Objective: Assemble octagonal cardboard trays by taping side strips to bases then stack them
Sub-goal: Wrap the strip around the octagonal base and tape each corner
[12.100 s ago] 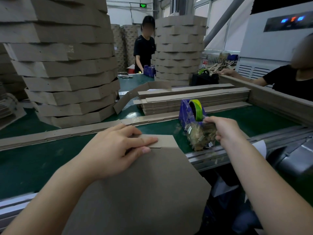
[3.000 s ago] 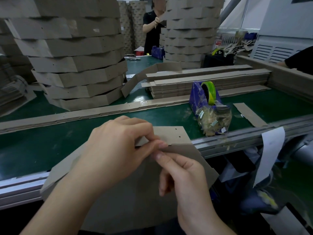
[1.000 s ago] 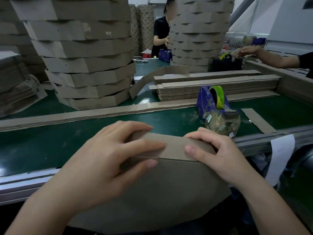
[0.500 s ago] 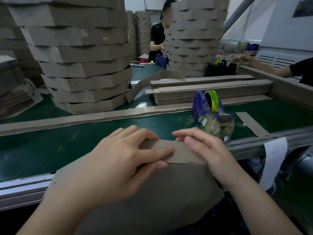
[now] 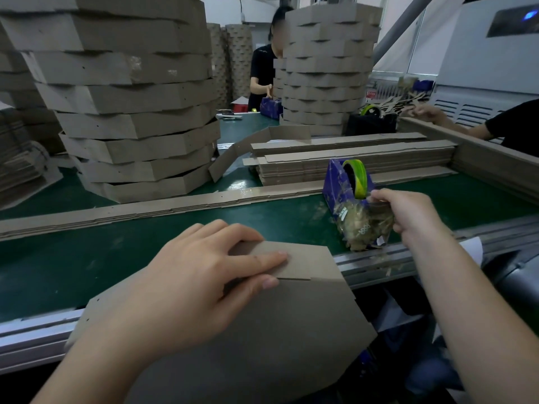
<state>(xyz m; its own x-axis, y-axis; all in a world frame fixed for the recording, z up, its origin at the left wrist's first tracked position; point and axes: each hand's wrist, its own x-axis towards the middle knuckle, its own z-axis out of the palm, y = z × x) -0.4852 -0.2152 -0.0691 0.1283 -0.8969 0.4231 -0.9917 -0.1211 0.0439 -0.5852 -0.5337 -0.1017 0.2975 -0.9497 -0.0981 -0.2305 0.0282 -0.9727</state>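
Two hands are working at the belt's edge. Nearest, left of the tape dispenser, the left hand is pressing flat, fingers straight, pinning the side strip against the octagonal base, whose lower edge is running out of frame. The right hand is curling at the dispenser's front. Tape scraps are hiding its fingertips, so its hold cannot be told. Beyond the dispenser, flat strips are lying piled. Further left, stacked trays are standing, tops cut off.
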